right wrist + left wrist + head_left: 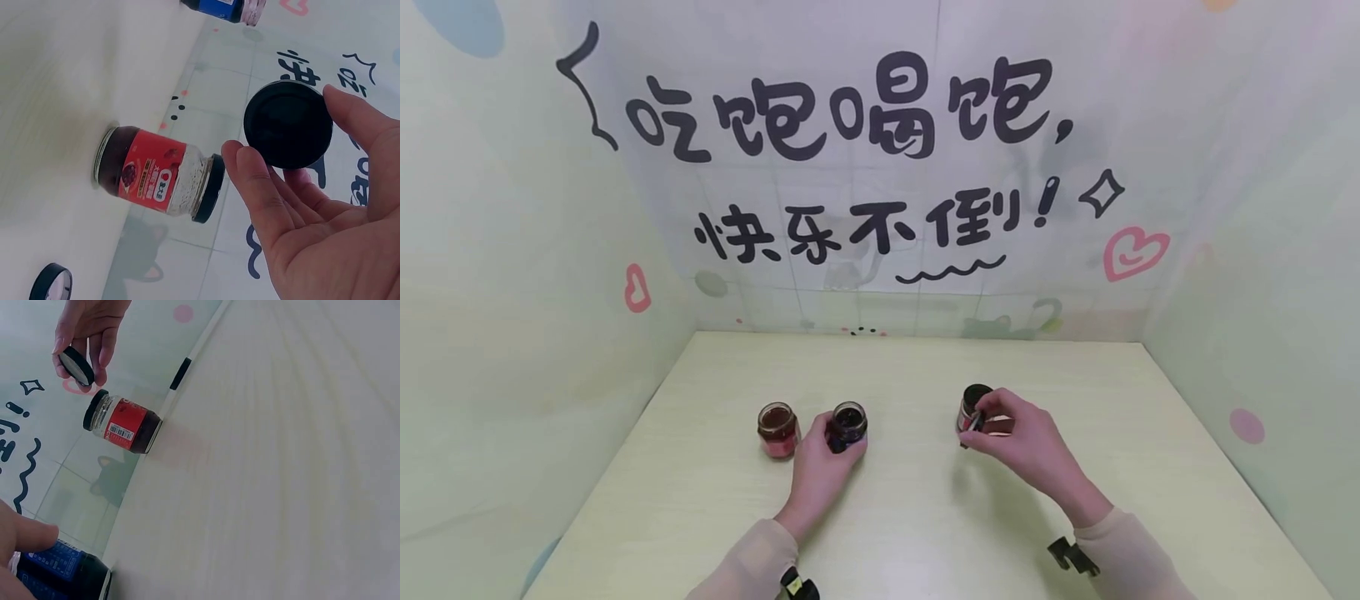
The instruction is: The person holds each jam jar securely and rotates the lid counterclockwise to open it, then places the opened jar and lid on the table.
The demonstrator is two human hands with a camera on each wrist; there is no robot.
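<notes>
Pale table (895,533) | left hand (822,467) grips blue-labelled jar (57,561) | right hand (1033,442) pinches black lid (287,125)

We saw a pale desk (910,525) carrying an open pinkish-red jar (778,435), an open blue-labelled jar (850,419) just beside it, and, well apart, a capped red-labelled jar (153,172) near a loose black-rimmed lid (50,284).

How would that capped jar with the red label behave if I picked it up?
The capped jar looks like glass, so probably stiff and breakable if dropped. Dark contents sit low beneath clear glass, so it may feel bottom-heavy. Its round sides suggest it could roll if knocked over.
</notes>
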